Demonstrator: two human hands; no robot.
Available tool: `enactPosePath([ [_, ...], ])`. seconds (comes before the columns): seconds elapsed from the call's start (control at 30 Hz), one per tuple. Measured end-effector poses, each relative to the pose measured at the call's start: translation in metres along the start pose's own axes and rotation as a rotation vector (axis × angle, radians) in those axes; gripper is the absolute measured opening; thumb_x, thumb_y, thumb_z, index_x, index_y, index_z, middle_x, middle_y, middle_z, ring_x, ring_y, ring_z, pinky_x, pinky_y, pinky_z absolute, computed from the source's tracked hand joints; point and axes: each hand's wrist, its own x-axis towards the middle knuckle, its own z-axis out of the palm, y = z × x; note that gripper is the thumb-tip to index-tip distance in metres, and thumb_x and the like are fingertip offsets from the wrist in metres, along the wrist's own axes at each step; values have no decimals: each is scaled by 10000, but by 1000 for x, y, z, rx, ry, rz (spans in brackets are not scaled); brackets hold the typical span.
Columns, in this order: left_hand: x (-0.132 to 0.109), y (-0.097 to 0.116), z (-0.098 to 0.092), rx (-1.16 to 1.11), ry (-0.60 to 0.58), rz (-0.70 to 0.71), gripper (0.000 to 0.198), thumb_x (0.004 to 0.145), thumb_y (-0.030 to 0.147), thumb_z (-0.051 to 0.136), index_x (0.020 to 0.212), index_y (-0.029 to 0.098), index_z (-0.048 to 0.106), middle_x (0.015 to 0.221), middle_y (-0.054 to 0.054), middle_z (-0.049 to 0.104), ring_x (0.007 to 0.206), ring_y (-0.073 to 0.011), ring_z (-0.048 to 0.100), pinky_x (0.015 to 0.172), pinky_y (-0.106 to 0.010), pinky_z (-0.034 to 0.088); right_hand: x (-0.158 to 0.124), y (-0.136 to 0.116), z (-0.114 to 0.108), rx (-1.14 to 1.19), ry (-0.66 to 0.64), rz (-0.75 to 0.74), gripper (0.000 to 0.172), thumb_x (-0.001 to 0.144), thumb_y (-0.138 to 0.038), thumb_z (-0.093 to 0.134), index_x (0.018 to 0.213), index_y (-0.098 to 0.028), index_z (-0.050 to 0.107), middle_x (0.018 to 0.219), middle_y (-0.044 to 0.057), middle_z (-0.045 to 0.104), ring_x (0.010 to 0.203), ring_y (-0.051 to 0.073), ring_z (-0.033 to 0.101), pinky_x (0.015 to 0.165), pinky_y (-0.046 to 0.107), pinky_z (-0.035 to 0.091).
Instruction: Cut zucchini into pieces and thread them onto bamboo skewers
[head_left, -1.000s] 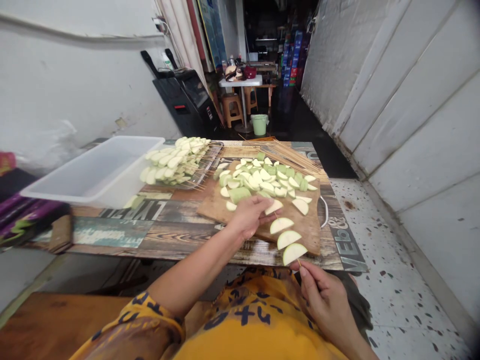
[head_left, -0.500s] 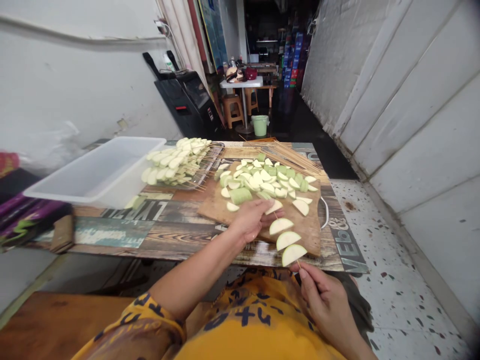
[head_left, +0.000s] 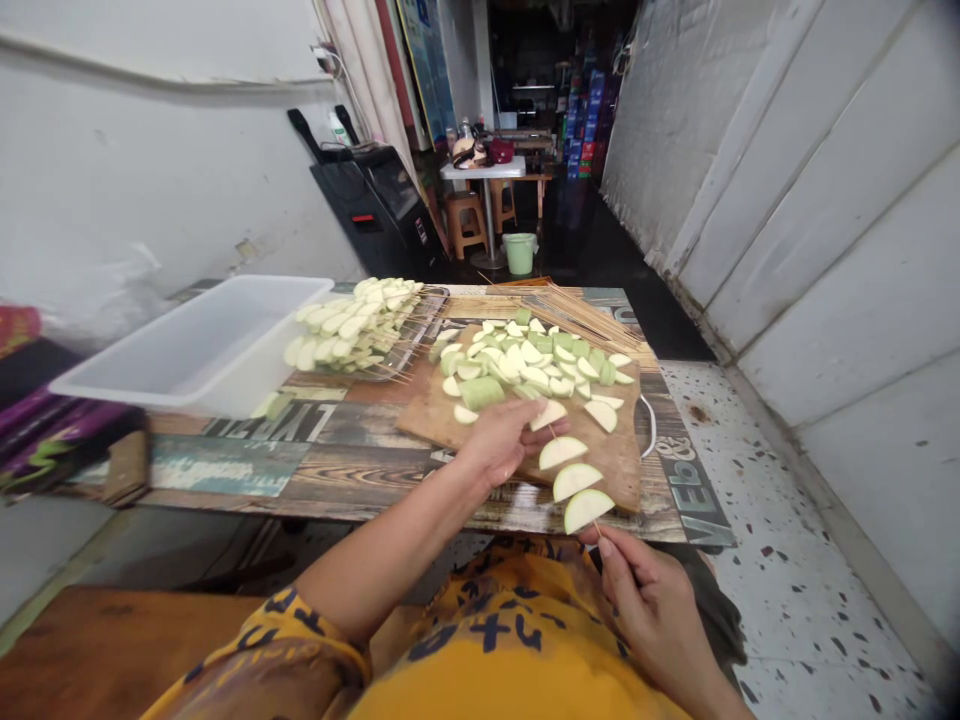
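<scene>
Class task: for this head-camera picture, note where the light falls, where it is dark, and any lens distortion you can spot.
Head view: even, soft light on the cutting board, the slices on the skewer and both hands, left hand, right hand; the back room is dark; wide-angle bending bows the wall planks and the frame corners blur and darken.

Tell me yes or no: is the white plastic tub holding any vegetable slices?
No, the white plastic tub shows a bare inside; the pale green slices lie beside it.

Single head view, facing forward-down, near table (head_left: 360, 465).
</scene>
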Motion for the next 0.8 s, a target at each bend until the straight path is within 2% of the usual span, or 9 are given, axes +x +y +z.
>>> enactPosePath([
  [0.2,-3,-1,4,-30,0,-28,90,826,147,567,773,102,625,776,-91,689,719,-203,689,597,-316,574,1,2,1,-14,12,-14,258,910,-284,450,929,-146,667,511,-31,474,442,112,478,457,195,406],
  [0.63,-5,-3,3,18,-43,-35,126,827,163,563,752,95,637,739,-88,693,690,-183,681,606,-280,559,0,0,-1,-8,28,-46,224,909,-249,451,892,-155,654,505,-42,470,437,99,479,453,175,402],
  [0.8,-4,-5,1,56,-49,-45,143,821,176,565,741,92,649,720,-89,696,620,-157,663,578,-249,538,0,0,0,-9,28,-55,226,909,-245,450,916,-149,654,502,-49,452,430,96,471,446,173,398],
])
